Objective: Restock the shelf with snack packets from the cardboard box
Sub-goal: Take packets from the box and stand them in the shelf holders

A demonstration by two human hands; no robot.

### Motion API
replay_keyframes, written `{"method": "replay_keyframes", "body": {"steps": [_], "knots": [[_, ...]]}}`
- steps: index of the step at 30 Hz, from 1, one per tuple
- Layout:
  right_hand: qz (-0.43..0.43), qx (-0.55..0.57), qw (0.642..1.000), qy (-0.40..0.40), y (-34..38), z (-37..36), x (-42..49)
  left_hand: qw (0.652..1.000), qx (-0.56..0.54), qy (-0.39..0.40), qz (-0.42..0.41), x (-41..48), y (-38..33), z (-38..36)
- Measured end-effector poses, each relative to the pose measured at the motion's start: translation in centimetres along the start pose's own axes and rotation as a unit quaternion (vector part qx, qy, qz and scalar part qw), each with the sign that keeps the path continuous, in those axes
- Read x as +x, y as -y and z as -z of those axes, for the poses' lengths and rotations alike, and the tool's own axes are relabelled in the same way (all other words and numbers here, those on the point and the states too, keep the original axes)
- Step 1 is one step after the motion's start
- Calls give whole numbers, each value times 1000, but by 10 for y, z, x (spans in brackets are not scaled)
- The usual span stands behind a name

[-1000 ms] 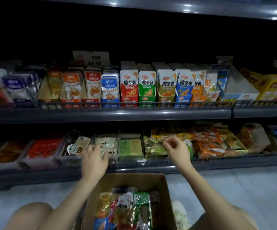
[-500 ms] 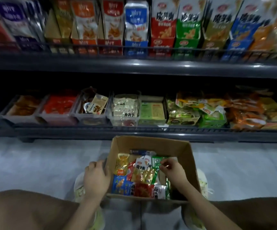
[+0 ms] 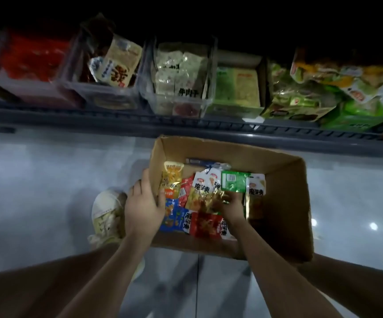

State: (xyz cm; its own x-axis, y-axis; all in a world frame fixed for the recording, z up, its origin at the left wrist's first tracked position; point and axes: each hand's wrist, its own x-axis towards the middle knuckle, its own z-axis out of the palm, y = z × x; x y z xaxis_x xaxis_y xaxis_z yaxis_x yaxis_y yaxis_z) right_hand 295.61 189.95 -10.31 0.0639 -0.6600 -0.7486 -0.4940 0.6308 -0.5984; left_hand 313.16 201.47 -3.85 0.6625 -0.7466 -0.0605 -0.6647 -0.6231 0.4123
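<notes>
Cardboard box (image 3: 284, 203) sits on the floor (image 3: 48, 180) just near of the shelf (image 3: 117, 122), with snack packets (image 3: 199, 191) heaped inside. Our left hand (image 3: 143, 207) grips its left wall, thumb inside. Our right hand (image 3: 230, 206) rests among the packets, too blurred for us to tell whether it holds one.

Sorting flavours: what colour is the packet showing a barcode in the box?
The barcode packet is green; head view.
</notes>
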Motion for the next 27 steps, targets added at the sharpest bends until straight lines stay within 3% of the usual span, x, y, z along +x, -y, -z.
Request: {"method": "replay_keyframes", "body": {"steps": [9, 13, 16, 20, 23, 27], "knots": [[-78, 123, 986, -76, -1, -37, 19, 999, 0, 30, 9, 0, 1, -3], [-104, 191, 975, -44, 1, -55, 18, 999, 1, 37, 14, 1, 1, -3], [-110, 175, 978, 9, -1, -67, 20, 999, 5, 39, 11, 1, 0, -3], [-90, 122, 988, 20, -2, -72, 20, 999, 3, 41, 8, 0, 2, -2], [-67, 150, 986, 19, 2, -65, 15, 999, 6, 39, 6, 0, 2, -1], [27, 169, 985, 5, 16, -44, 6, 1000, -4, 27, -5, -1, -1, 2]]}}
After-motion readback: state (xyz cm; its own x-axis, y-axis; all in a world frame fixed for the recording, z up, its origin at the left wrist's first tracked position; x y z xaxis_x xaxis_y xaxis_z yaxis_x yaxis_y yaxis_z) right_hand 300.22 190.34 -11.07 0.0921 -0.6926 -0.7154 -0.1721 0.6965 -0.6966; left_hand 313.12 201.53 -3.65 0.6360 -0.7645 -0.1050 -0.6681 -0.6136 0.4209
